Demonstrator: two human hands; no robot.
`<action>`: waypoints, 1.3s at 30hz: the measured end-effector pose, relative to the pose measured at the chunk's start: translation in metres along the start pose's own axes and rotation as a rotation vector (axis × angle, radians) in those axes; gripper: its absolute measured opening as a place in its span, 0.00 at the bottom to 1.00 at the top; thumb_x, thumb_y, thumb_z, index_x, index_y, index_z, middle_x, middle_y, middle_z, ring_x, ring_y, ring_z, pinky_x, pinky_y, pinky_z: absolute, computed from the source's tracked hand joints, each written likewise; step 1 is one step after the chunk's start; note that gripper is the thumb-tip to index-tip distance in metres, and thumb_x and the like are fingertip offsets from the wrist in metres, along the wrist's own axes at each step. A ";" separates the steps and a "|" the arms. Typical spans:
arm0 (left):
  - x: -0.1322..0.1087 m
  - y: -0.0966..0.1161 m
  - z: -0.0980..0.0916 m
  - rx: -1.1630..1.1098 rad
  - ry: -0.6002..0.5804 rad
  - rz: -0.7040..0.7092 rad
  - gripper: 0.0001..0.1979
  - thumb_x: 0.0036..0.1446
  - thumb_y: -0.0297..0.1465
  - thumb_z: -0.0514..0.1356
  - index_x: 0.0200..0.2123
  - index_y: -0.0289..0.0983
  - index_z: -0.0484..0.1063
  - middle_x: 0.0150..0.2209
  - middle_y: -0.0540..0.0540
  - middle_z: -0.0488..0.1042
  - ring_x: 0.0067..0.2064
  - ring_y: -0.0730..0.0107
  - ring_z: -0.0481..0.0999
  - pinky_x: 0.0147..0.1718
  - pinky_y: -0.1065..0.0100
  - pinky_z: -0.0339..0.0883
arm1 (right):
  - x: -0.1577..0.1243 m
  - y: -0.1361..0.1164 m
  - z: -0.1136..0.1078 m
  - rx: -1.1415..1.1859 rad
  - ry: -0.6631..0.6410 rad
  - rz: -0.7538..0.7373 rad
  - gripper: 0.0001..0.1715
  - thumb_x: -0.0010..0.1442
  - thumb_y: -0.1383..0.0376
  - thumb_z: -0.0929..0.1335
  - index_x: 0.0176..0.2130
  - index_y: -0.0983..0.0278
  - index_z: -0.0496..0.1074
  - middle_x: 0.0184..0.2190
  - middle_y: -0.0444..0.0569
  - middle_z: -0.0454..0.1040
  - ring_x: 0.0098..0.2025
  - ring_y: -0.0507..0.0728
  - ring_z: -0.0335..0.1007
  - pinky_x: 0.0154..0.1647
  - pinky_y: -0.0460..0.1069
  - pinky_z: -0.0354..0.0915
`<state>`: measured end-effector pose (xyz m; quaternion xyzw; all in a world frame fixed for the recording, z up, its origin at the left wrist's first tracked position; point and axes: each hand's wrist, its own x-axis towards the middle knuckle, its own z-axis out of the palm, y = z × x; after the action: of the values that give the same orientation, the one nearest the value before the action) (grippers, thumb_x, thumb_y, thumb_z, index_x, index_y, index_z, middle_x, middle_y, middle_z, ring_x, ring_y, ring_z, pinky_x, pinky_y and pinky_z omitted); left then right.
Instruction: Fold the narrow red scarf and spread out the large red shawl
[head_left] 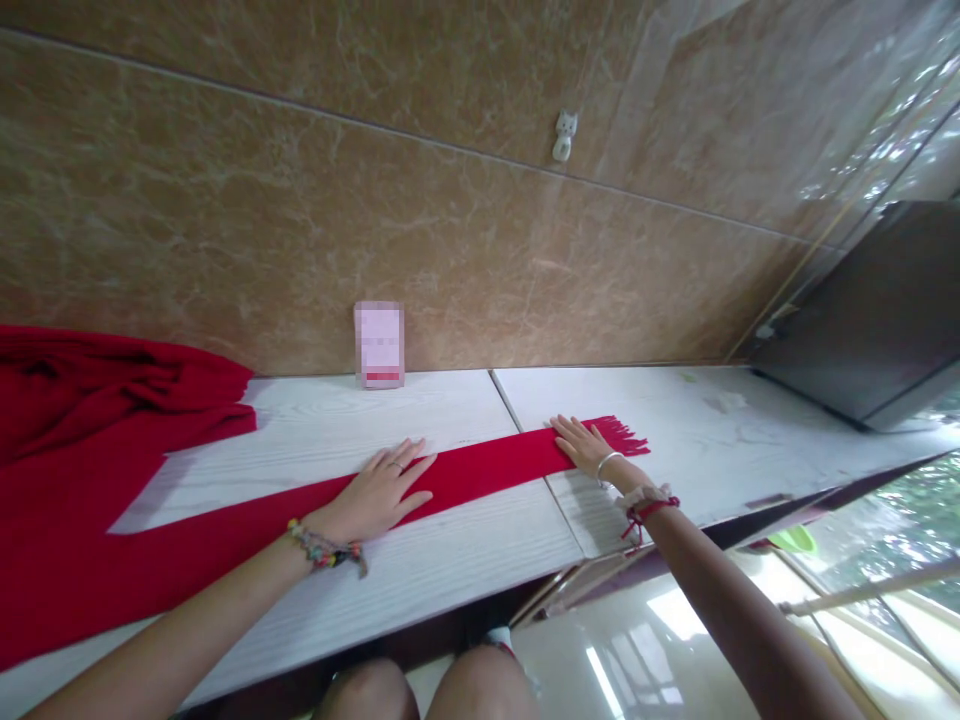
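Each grip spread, left hand (381,490) and right hand (583,446) rest on red scarf (480,472), already flat here, but bunched at 9 o'clock.

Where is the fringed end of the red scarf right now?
In the head view, the fringed end of the red scarf lies right of centre on the white countertop, just to the right of the right hand.
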<state>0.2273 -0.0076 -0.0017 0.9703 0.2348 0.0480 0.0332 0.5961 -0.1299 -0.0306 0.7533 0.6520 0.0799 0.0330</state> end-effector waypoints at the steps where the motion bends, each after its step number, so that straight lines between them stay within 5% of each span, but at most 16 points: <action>1: 0.005 0.004 0.003 0.009 -0.001 0.013 0.26 0.60 0.43 0.44 0.59 0.40 0.56 0.62 0.42 0.51 0.62 0.57 0.50 0.56 0.54 0.48 | -0.002 0.009 0.001 -0.002 -0.007 0.023 0.25 0.64 0.64 0.52 0.60 0.57 0.54 0.61 0.53 0.54 0.62 0.62 0.47 0.52 0.67 0.56; 6: 0.006 0.001 0.012 0.022 0.017 0.011 0.24 0.60 0.42 0.45 0.58 0.43 0.57 0.61 0.46 0.54 0.61 0.57 0.52 0.56 0.55 0.48 | -0.008 0.045 0.006 0.014 -0.030 0.085 0.24 0.65 0.64 0.53 0.59 0.57 0.55 0.60 0.53 0.55 0.62 0.61 0.48 0.54 0.66 0.54; 11: 0.017 0.005 0.002 -0.052 -0.082 -0.038 0.26 0.59 0.43 0.46 0.58 0.40 0.58 0.62 0.44 0.53 0.62 0.56 0.50 0.56 0.54 0.48 | -0.002 0.046 0.001 0.116 0.051 0.135 0.24 0.64 0.61 0.55 0.58 0.59 0.58 0.59 0.53 0.57 0.61 0.63 0.49 0.56 0.66 0.52; 19: 0.115 0.061 -0.025 -0.298 -0.055 0.133 0.22 0.57 0.35 0.50 0.53 0.34 0.64 0.56 0.41 0.64 0.56 0.65 0.63 0.55 0.67 0.52 | -0.016 -0.002 -0.027 0.315 0.391 -0.304 0.18 0.59 0.64 0.60 0.46 0.65 0.70 0.45 0.55 0.72 0.50 0.59 0.66 0.49 0.58 0.65; 24: 0.175 0.091 -0.026 -0.362 -0.154 0.031 0.21 0.54 0.34 0.53 0.51 0.32 0.67 0.51 0.39 0.70 0.50 0.64 0.69 0.47 0.70 0.59 | -0.030 -0.025 -0.033 0.347 0.532 -0.338 0.13 0.58 0.68 0.61 0.40 0.65 0.72 0.34 0.53 0.75 0.38 0.56 0.69 0.37 0.54 0.68; 30: 0.205 0.098 -0.013 -0.366 -0.276 -0.020 0.13 0.46 0.29 0.58 0.37 0.34 0.75 0.37 0.43 0.77 0.36 0.68 0.75 0.30 0.75 0.63 | -0.033 -0.038 -0.039 0.385 0.475 -0.358 0.09 0.56 0.69 0.63 0.37 0.64 0.71 0.33 0.51 0.74 0.37 0.56 0.68 0.37 0.52 0.67; 39: 0.205 0.096 -0.009 -0.428 -0.352 -0.046 0.10 0.42 0.29 0.58 0.29 0.32 0.76 0.28 0.45 0.77 0.27 0.72 0.71 0.22 0.74 0.57 | -0.039 -0.041 -0.046 0.414 0.356 -0.420 0.11 0.54 0.70 0.64 0.39 0.64 0.71 0.37 0.52 0.74 0.40 0.56 0.67 0.41 0.53 0.65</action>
<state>0.4511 0.0018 0.0312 0.9290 0.2322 -0.0737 0.2786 0.5434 -0.1648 0.0057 0.5675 0.7908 0.0673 -0.2191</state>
